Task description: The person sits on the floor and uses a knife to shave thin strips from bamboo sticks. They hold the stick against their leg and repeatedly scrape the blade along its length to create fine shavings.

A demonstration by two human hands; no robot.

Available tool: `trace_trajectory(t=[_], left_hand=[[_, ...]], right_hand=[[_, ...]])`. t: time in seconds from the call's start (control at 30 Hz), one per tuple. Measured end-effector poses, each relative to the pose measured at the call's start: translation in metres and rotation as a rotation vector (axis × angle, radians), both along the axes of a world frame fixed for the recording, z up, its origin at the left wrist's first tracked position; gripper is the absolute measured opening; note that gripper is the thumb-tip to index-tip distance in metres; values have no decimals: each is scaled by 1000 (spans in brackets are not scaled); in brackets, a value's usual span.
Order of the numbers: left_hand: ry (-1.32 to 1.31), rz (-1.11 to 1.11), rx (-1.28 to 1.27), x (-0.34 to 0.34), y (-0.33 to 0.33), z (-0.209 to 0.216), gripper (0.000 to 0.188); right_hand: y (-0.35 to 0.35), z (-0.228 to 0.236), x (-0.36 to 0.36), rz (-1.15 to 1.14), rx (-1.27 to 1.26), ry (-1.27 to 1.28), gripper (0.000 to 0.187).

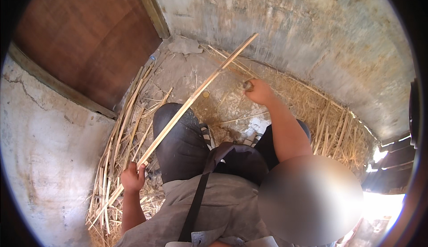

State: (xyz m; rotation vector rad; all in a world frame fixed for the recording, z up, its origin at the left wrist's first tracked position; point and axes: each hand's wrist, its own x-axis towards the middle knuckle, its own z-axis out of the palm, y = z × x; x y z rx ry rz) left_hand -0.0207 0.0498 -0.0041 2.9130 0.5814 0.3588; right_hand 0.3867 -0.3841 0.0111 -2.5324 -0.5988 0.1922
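My left hand [133, 177] grips the near end of a long pale split cane strip [196, 95] at the lower left. The strip slants up and to the right, passes over my dark-trousered left knee [176, 140] and ends near the concrete wall. My right hand [258, 91] is stretched forward over the ground, closed around a small dark tool [247, 85] whose shape I cannot make out. The tool is just right of the strip; whether it touches the strip is unclear.
Several more cane strips [120, 135] lie heaped along the left wall. Dry straw [330, 131] covers the ground on the right. A brown wooden door [84, 33] stands at upper left. Curved concrete wall [290, 28] ahead. A flat stone [185, 46] lies by the door corner.
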Motion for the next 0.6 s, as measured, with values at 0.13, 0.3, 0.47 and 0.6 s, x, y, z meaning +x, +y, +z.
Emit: trace_trajectory(t=[0.13, 0.3, 0.47, 0.6], left_hand=[[9, -36, -11, 7, 5, 1, 46], [2, -22, -28, 8, -2, 3, 45], [-30, -60, -86, 8, -7, 5, 43], [-5, -41, -109, 9, -9, 1, 44]], right_hand=[[-5, 8, -12, -123, 69, 44, 41], [26, 21, -35, 161, -66, -74, 30], [55, 22, -55, 406, -155, -116, 23], [32, -3, -26, 278, -27, 7, 28]])
